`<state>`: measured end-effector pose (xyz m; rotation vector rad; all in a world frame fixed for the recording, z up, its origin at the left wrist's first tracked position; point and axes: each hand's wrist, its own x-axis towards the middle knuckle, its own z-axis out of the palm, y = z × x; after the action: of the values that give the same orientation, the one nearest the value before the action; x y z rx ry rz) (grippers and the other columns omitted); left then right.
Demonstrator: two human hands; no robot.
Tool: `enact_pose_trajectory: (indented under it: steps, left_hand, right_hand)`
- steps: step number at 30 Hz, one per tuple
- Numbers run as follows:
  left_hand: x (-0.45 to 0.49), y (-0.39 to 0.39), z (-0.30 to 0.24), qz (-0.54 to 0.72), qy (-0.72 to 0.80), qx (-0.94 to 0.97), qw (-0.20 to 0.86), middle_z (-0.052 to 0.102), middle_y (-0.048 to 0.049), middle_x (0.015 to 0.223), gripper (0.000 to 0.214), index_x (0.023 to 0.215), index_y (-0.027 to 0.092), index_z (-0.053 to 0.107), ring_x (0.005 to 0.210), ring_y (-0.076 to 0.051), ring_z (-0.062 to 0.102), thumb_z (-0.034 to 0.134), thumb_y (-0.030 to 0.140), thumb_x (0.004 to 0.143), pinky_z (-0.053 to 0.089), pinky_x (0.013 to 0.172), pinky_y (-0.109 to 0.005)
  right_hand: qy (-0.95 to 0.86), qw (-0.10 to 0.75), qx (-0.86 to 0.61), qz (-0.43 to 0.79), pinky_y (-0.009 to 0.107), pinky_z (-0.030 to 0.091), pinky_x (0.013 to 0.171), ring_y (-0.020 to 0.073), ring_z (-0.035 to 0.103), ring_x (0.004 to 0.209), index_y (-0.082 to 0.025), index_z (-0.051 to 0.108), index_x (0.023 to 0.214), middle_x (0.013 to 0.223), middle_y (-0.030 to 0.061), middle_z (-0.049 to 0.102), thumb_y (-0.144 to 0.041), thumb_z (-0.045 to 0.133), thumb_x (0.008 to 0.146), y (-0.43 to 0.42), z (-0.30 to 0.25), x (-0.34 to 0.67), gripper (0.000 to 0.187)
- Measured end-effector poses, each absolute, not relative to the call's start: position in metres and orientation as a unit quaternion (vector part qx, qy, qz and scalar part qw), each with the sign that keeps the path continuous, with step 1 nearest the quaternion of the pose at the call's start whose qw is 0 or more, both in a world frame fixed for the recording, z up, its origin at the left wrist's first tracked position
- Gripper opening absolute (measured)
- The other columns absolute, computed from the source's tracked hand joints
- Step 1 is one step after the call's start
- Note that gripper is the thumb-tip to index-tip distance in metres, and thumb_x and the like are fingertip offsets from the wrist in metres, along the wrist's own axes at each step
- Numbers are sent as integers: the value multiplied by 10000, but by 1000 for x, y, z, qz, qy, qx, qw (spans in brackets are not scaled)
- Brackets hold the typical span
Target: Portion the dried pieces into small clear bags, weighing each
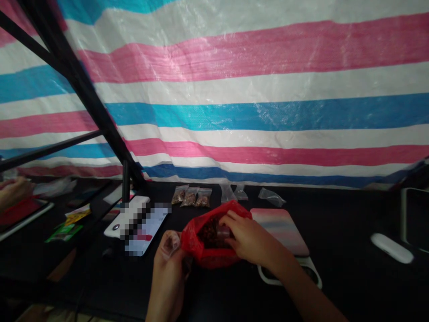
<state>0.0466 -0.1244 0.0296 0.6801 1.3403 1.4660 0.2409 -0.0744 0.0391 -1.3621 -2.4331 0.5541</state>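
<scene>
My left hand [167,273] pinches the top of a small transparent plastic bag [170,245] with a little dark matter inside. My right hand [251,237] reaches into the mouth of a red plastic bag [192,246], which is full of dark brown dried pieces [211,235]. Between its fingers is a small translucent piece [223,231], perhaps a scoop or cup; I cannot tell which. Behind the red bag stand several small transparent bags of brown pieces [190,197].
Empty transparent bags [271,197] lie along the back of the black table [335,214]. A pastel pad [281,230] sits on a white-rimmed device [288,273]. A pixelated white item [134,226] lies left, beside a black metal frame [100,120]. A co-worker's hand [13,192] shows far left, before a striped tarp [254,89].
</scene>
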Motion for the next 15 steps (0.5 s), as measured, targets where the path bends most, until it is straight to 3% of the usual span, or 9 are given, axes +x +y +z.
enact_pose_trajectory:
  steps: [5,11,15]
  left_hand:
    - [44,-108,29,584,533,246,561,319,103,563,307,654,230,303,423,-50,315,529,131,471,231,383,-166]
    - [43,-95,10,554,526,263,589,328,113,540,301,656,233,321,406,-47,305,576,165,511,209,381,-166]
    - [44,-93,5,559,505,326,571,365,110,589,296,679,218,358,454,-40,345,621,158,555,272,431,-155]
  right_hand:
    - [-848,121,-490,164,312,431,723,240,688,938,-209,633,1052,1154,68,683,-73,638,797,-72,36,232,289]
    - [-833,172,-493,183,353,454,889,262,659,1089,-208,638,1094,1149,71,715,-83,642,790,-71,26,223,329]
    - [-829,200,-482,198,354,451,931,260,639,1128,-209,653,1109,1164,78,709,-98,611,817,-73,23,216,315]
